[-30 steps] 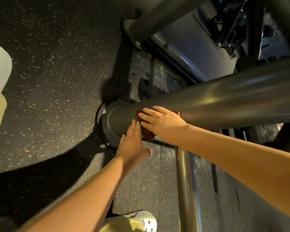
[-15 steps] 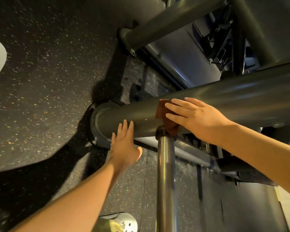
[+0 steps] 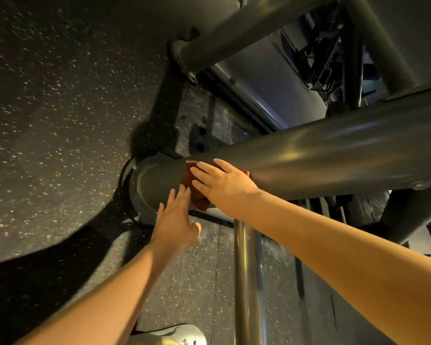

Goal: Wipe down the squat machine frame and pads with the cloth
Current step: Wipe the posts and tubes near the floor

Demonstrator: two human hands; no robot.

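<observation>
- Pressing flat on the cloth (image 3: 199, 200): right hand (image 3: 224, 186), fingers straight and spread, palm down, not curled round anything.
- Cloth is reddish-brown and pinned between the right palm and the thick grey frame tube (image 3: 334, 155). It sits near the tube's lower left end; one edge shows past the fingertips and a bunched part hangs under the hand.
- Left hand (image 3: 176, 220) has its fingers straight and together, holding nothing. The tips rest on the same tube just left of the cloth, thumb out to the side; whether the tips touch the cloth, cannot tell.
- Frame tube runs diagonally from right down to a round end flange (image 3: 139, 188) sitting on the floor (image 3: 60, 115).
- Floor is dark rubber with light speckles.
- A second grey tube (image 3: 239, 31) runs parallel further up, also ending at the floor.
- Shiny chrome bar (image 3: 246, 282) runs from the bottom edge up under the right forearm, towards the underside of the frame tube.
- Light-coloured shoe (image 3: 177, 335) at bottom edge, left of the chrome bar.
- Dark machine parts at top right, too murky to name.
</observation>
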